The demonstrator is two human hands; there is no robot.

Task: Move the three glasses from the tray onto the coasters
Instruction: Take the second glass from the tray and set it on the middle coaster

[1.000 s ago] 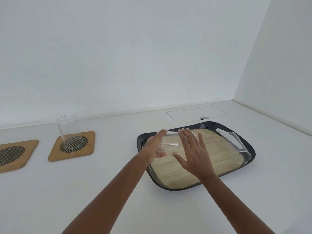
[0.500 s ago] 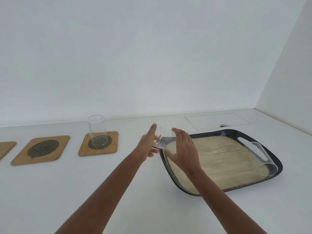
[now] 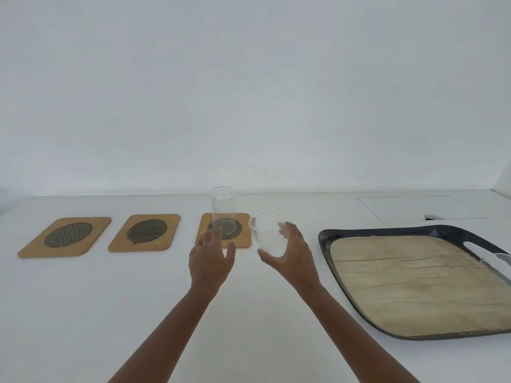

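My right hand (image 3: 290,252) grips a clear glass (image 3: 266,230), tilted with its mouth toward the upper left, above the table between the right coaster and the tray. My left hand (image 3: 211,257) hovers with fingers apart and nothing in it, just in front of the right coaster (image 3: 243,225), where another glass (image 3: 223,210) stands upside down. The middle coaster (image 3: 145,232) and left coaster (image 3: 66,236) are bare wooden squares with dark mesh ovals. The dark tray (image 3: 387,232) with a tan mat lies at the right. A third glass (image 3: 502,257) lies at its right edge, cut off by the frame.
The white table (image 3: 110,313) ends at a white wall behind the coasters. A rectangular inset panel (image 3: 414,207) sits in the tabletop behind the tray, and a side wall closes the far right corner.
The glass left the tray and moved left toward the coasters. My left hand let go of it; my right hand alone carries it. The view swung left, showing all three coasters.
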